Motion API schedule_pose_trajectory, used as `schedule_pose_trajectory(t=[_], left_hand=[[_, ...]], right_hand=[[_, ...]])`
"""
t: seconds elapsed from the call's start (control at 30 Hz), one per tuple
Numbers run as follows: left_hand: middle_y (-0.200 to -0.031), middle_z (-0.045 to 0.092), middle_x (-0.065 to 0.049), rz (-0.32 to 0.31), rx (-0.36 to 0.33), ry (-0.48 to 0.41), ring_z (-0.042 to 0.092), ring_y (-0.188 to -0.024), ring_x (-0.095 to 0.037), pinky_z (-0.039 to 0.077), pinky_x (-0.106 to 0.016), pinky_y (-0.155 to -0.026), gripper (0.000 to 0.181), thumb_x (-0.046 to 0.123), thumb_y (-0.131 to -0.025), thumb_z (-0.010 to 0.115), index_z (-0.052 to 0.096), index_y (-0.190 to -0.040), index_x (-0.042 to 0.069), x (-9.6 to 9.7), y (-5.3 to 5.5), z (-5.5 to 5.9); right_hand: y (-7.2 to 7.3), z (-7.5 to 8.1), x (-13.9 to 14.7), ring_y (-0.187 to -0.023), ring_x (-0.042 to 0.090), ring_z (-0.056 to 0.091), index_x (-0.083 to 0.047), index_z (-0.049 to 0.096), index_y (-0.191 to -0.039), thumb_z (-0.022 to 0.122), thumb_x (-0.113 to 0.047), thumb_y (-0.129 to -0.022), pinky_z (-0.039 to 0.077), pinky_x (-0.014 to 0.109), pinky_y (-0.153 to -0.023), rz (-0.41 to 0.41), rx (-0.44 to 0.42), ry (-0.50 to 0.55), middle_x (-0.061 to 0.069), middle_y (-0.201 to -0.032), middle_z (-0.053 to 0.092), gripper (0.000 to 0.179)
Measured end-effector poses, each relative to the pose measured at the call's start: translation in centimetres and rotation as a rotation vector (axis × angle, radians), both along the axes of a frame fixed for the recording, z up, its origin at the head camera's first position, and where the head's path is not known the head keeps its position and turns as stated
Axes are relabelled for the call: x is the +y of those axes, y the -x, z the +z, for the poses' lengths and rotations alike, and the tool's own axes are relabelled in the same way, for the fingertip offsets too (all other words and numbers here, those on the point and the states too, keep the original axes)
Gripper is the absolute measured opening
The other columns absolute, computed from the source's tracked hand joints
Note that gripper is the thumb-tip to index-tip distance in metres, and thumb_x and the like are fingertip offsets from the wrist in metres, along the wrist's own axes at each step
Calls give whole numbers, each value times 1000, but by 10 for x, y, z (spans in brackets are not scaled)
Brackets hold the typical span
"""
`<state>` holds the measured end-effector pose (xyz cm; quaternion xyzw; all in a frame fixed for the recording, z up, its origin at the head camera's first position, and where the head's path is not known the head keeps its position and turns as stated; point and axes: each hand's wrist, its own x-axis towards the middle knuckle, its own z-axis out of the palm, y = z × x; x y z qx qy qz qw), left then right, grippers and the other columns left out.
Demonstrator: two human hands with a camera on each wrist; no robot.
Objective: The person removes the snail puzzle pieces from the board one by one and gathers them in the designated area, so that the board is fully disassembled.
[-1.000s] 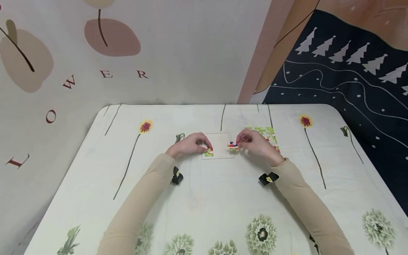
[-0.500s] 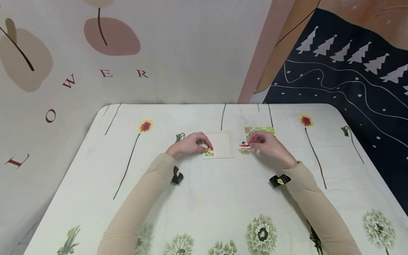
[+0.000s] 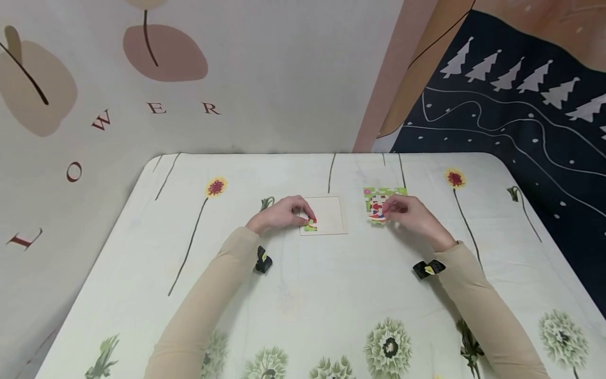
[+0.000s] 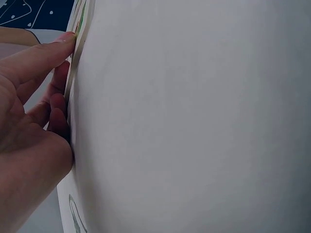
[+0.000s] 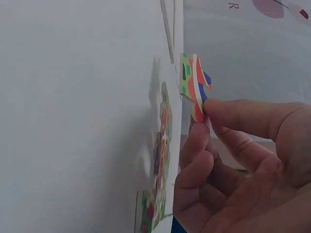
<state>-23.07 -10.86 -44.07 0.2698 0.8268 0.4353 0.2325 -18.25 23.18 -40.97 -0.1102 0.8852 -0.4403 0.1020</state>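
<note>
My right hand (image 3: 414,218) pinches a jigsaw puzzle piece (image 5: 197,85) between thumb and fingertips. Red, white, blue and green show on that piece, and it is held above the tabletop, overlapping a group of assembled puzzle pieces (image 3: 385,190) in the head view. My left hand (image 3: 286,211) rests at the left side of a pale puzzle tray (image 3: 326,213). Its thumb and index fingertips touch a small green and red puzzle piece (image 3: 311,228) in the tray's near left corner. In the left wrist view, the left fingers lie along the tray's edge.
A table with a white flowered cloth (image 3: 303,284) bears everything. Straight behind it stands a pale printed backdrop (image 3: 284,79), with a dark tree-patterned cloth (image 3: 511,116) at the right. The assembled pieces lie right of the tray.
My right hand has moved right, carrying its puzzle piece from above the tray's right side to over the assembled pieces. The left hand has stayed in place.
</note>
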Motion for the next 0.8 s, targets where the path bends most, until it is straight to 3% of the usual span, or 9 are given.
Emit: schedule_pose_trajectory(t=[0.37,0.8], left_hand=[[-104,58,-4,-1,-8,4,46,-95,-19,34,-31,-85,15,2,-86,69,72,-101,5,1,0,2],[-105,59,-4,-2,-7,8,47,-96,-20,35,-31,-85,15,2,-87,69,72,-101,5,1,0,1]], right_hand=[[1,-2,16,-76,22,51,2,65,-100,62,-2,-92,42,29,-61,-38,-43,-49,14,-92,63,10],[3,-2,29,-73,22,48,2,65,-99,60,-3,-93,40,29,-59,-5,-68,-98,11,-87,61,9]])
